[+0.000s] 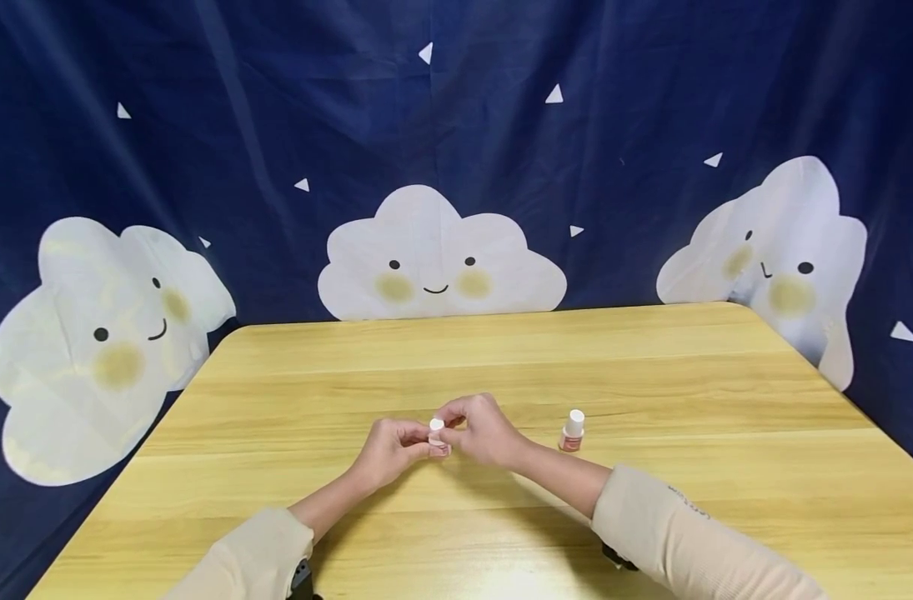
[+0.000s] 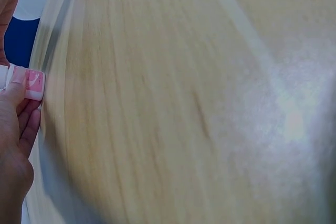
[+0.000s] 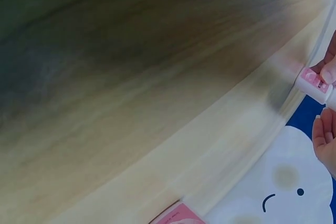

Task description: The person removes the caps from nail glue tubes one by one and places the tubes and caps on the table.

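Near the middle of the table, my left hand (image 1: 392,454) holds a small white bottle (image 1: 439,451) with a pink label. In the left wrist view its thumb lies across the label of the bottle (image 2: 34,83), and the fingers are behind it. Coming in from the right, my right hand (image 1: 488,432) pinches the white cap (image 1: 437,425) at the top between thumb and fingers. The bottle is upright in the head view, its body partly hidden by the fingers. In the right wrist view the bottle (image 3: 314,86) appears at the right edge, between both hands.
A second small bottle (image 1: 572,433), with a white cap and pink-red label, stands upright on the wooden table (image 1: 689,400) to the right of my right hand. Behind the table's far edge hangs a dark blue curtain (image 1: 486,142) with white clouds and triangles.
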`<move>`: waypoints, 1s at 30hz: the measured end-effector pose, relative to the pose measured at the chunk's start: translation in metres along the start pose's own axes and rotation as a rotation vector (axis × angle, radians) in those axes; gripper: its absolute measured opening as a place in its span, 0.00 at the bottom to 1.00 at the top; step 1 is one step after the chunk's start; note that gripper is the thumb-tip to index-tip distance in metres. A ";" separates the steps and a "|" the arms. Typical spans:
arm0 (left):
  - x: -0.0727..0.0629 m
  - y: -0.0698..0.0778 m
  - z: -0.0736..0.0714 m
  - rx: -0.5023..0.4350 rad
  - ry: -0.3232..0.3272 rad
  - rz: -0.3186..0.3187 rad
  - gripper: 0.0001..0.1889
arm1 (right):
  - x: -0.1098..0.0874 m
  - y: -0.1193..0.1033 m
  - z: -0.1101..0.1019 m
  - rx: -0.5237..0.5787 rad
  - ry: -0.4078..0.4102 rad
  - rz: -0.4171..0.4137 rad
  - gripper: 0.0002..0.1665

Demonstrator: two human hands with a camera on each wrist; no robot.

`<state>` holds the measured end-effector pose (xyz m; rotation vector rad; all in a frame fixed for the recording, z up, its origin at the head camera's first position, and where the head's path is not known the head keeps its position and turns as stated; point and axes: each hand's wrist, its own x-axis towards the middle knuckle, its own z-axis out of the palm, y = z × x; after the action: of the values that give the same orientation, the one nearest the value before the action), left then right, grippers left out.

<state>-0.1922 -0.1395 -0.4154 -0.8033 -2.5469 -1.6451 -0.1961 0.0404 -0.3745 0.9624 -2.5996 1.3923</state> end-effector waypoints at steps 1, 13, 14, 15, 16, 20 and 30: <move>0.000 0.000 0.000 -0.002 -0.002 -0.003 0.10 | 0.000 0.000 -0.001 0.003 -0.007 -0.003 0.03; 0.000 -0.002 0.000 -0.009 0.004 -0.027 0.09 | 0.000 0.003 0.002 0.045 0.014 0.019 0.05; 0.000 -0.002 -0.001 -0.010 0.005 -0.032 0.09 | 0.000 0.003 0.003 0.050 0.029 0.026 0.05; 0.001 -0.001 -0.001 -0.013 0.007 -0.036 0.09 | 0.000 0.002 0.004 0.053 0.044 0.030 0.05; 0.001 -0.001 -0.001 -0.018 0.004 -0.041 0.09 | -0.001 0.002 0.004 0.056 0.059 0.034 0.05; 0.002 0.000 -0.002 -0.035 -0.012 -0.052 0.09 | -0.001 0.001 0.006 0.052 0.115 0.038 0.04; 0.004 0.004 -0.004 -0.023 -0.042 -0.106 0.10 | -0.001 0.001 0.006 0.046 0.135 0.037 0.03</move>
<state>-0.1952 -0.1398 -0.4091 -0.7238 -2.6471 -1.7077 -0.1945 0.0368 -0.3792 0.7985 -2.5108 1.4763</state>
